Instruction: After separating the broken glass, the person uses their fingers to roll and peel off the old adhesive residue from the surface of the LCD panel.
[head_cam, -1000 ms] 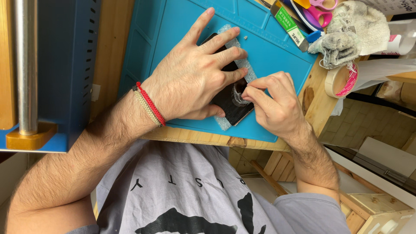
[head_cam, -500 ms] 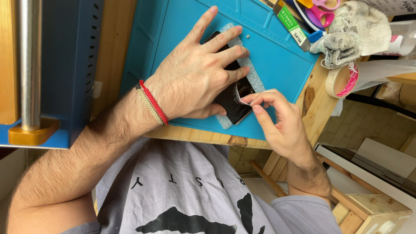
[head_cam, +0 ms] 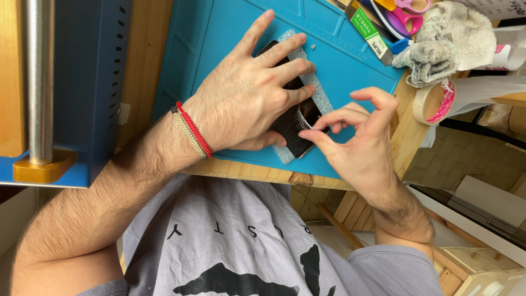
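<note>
While our left hand (head_cam: pixel 249 104) is pressing flat, fingers spread, on the black smartphone (head_cam: pixel 298 123), our right hand (head_cam: pixel 356 145) is pinching a thin clear film tab (head_cam: pixel 303 118) between thumb and forefinger at the phone's edge, the other fingers lifted. We are noting the phone lying on a strip of bubble wrap (head_cam: pixel 316 93) on the blue work mat (head_cam: pixel 350 71). Further out, a grey rag (head_cam: pixel 449 44), pink-handled scissors (head_cam: pixel 408 11) and a tape roll (head_cam: pixel 433 101) are sitting near the wooden bench (head_cam: pixel 408 129) edge.
</note>
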